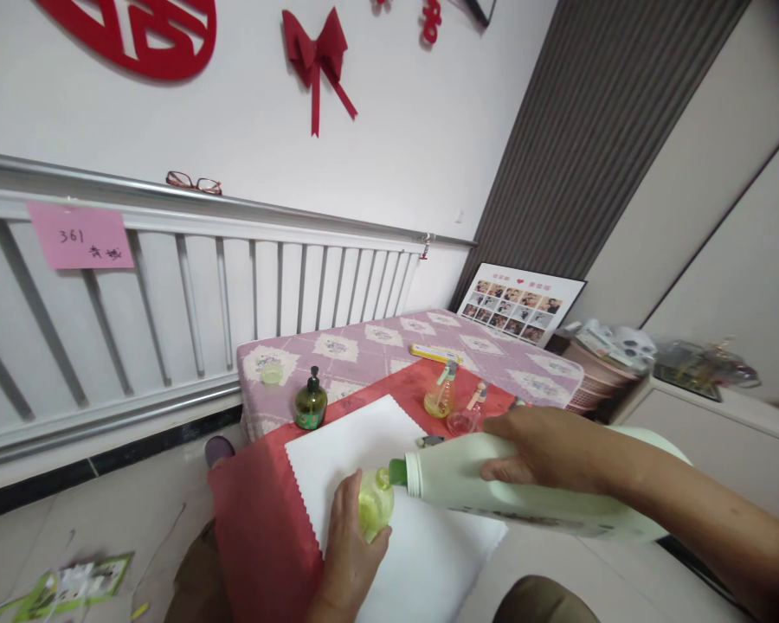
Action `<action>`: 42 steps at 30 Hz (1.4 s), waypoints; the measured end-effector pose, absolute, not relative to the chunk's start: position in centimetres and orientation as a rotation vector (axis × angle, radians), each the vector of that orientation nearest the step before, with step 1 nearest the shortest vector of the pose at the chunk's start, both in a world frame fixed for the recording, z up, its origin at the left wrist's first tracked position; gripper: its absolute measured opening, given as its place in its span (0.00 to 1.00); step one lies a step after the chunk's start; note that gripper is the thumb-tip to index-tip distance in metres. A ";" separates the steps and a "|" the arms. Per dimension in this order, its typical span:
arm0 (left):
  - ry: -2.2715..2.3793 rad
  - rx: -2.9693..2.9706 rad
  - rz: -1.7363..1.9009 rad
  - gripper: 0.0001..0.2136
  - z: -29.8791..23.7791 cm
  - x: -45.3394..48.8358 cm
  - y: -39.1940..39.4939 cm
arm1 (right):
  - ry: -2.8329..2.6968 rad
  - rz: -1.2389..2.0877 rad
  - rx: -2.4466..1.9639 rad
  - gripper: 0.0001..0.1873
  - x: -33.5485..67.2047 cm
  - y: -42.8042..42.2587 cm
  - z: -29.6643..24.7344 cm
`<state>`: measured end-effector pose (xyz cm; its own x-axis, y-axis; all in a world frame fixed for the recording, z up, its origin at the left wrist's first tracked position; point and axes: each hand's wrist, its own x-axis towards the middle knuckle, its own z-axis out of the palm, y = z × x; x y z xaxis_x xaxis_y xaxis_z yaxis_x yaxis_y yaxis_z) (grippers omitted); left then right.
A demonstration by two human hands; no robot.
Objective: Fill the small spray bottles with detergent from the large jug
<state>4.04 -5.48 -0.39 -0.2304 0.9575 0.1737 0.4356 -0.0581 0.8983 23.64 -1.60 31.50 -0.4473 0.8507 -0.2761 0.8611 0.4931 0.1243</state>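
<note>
While my left hand (351, 554) is gripping the small yellow-green bottle (377, 508) over the white mat (383, 428) and my right hand (538, 443) is clasping the tilted pale green jug (451, 474), spout (398, 472) at the bottle's mouth, I am recording apparent pouring, likely requiring steady alignment next.

Bkgd: radiator, red wall decor, photo board

White radiator (208, 298) along wall; pink note (81, 235) on it, top L, handwritten "361" + characters. Specs (195, 184) sit on metal pipe (312, 212) above. On wall: red bow (316, 54), big red cutout (144, 67) to its L, part out of frame. Dk grey ribbed panel (577, 104) at R; photo board (516, 307) w/ rows of pics & red heart leans in front. Pinkish basket (581, 372) nearby, white cabinet (720, 424) beside it. Floor, L: purple slipper (219, 452) nr red cloth, green-edged packet (91, 581) farther off, btm L.
</note>
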 end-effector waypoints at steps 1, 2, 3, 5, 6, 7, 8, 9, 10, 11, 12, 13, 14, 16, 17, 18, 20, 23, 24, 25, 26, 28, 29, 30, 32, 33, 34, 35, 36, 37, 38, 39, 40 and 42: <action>1.688 1.493 1.262 0.38 -0.4 4.0 -5.5 | 2.441 -0.050 1.442 0.17 23.6 -1.6 31.5; 1.689 1.496 1.261 0.38 -0.5 4.0 -5.5 | 2.443 -0.046 1.441 0.17 23.6 -1.6 31.5; 1.690 1.499 1.259 0.38 -0.5 4.0 -5.5 | 2.443 -0.043 1.441 0.17 23.5 -1.6 31.6; 1.692 1.501 1.257 0.38 -0.5 4.0 -5.5 | 2.435 -0.044 1.446 0.16 23.4 -1.7 31.6; 1.695 1.500 1.256 0.38 -0.5 4.1 -5.5 | 2.434 -0.043 1.448 0.16 23.4 -1.7 31.7; 1.698 1.501 1.255 0.38 -0.4 4.1 -5.6 | 2.434 -0.043 1.450 0.16 23.4 -1.7 31.7; 1.702 1.503 1.253 0.38 -0.4 4.1 -5.6 | 2.435 -0.043 1.453 0.16 23.4 -1.7 31.7; 1.708 1.504 1.250 0.38 -0.3 4.1 -5.6 | 2.435 -0.046 1.456 0.16 23.4 -1.7 31.7; 1.713 1.508 1.247 0.38 -0.3 4.1 -5.7 | 2.434 -0.050 1.459 0.16 23.5 -1.7 31.6; 1.716 1.513 1.244 0.38 -0.3 4.1 -5.7 | 2.433 -0.052 1.465 0.16 23.5 -1.7 31.6; 1.718 1.516 1.244 0.38 -0.2 4.1 -5.7 | 2.433 -0.058 1.464 0.16 23.6 -1.6 31.6; 1.717 1.518 1.245 0.38 -0.2 4.1 -5.7 | 2.434 -0.060 1.462 0.17 23.7 -1.6 31.5; 1.714 1.518 1.249 0.38 -0.3 4.1 -5.7 | 2.434 -0.061 1.460 0.17 23.7 -1.5 31.5; 1.710 1.516 1.260 0.38 -0.3 4.1 -5.7 | 2.442 -0.053 1.454 0.16 23.7 -1.5 31.5; 1.707 1.515 1.265 0.38 -0.3 4.1 -5.7 | 2.443 -0.047 1.452 0.16 23.6 -1.5 31.5; 1.703 1.516 1.271 0.38 -0.4 4.1 -5.7 | 2.439 -0.043 1.455 0.16 23.6 -1.5 31.5; 1.694 1.518 1.280 0.38 -0.4 4.1 -5.7 | 2.430 -0.048 1.459 0.17 23.5 -1.6 31.6; 1.698 1.514 1.283 0.38 -0.3 4.0 -5.5 | 2.424 -0.057 1.463 0.16 23.4 -1.7 31.6; 1.699 1.513 1.280 0.38 -0.3 4.0 -5.5 | 2.422 -0.054 1.463 0.16 23.4 -1.7 31.6; 1.700 1.513 1.276 0.38 -0.3 4.0 -5.5 | 2.424 -0.048 1.462 0.16 23.4 -1.8 31.6; 1.699 1.515 1.274 0.38 -0.3 4.0 -5.4 | 2.424 -0.043 1.463 0.16 23.4 -1.8 31.6; 1.696 1.521 1.273 0.38 -0.3 4.0 -5.4 | 2.433 -0.046 1.463 0.16 23.5 -1.7 31.6; 1.697 1.523 1.274 0.38 -0.3 4.0 -5.4 | 2.437 -0.051 1.462 0.16 23.5 -1.7 31.6; 1.698 1.523 1.273 0.38 -0.3 4.0 -5.4 | 2.440 -0.056 1.461 0.16 23.5 -1.7 31.6; 1.703 1.517 1.266 0.38 -0.2 4.0 -5.5 | 2.429 -0.065 1.463 0.16 23.5 -1.7 31.6; 1.706 1.513 1.265 0.37 -0.2 4.1 -5.5 | 2.423 -0.063 1.465 0.16 23.4 -1.7 31.6; 1.706 1.510 1.267 0.37 -0.2 4.1 -5.5 | 2.419 -0.060 1.467 0.16 23.4 -1.7 31.6; 1.703 1.509 1.269 0.37 -0.1 4.1 -5.5 | 2.419 -0.060 1.467 0.16 23.4 -1.7 31.6; 1.700 1.507 1.271 0.37 -0.1 4.1 -5.6 | 2.423 -0.061 1.465 0.16 23.4 -1.7 31.7; 1.696 1.505 1.272 0.37 -0.1 4.0 -5.6 | 2.429 -0.060 1.460 0.16 23.3 -1.7 31.7; 1.690 1.504 1.270 0.37 0.0 4.0 -5.7 | 2.435 -0.057 1.453 0.16 23.3 -1.8 31.7; 1.687 1.505 1.265 0.37 0.0 4.0 -5.7 | 2.436 -0.058 1.452 0.16 23.3 -1.8 31.7; 1.684 1.507 1.259 0.37 0.0 4.0 -5.8 | 2.434 -0.056 1.454 0.16 23.3 -1.8 31.7; 1.684 1.514 1.254 0.38 0.0 3.9 -5.8 | 2.429 -0.054 1.461 0.16 23.3 -1.9 31.8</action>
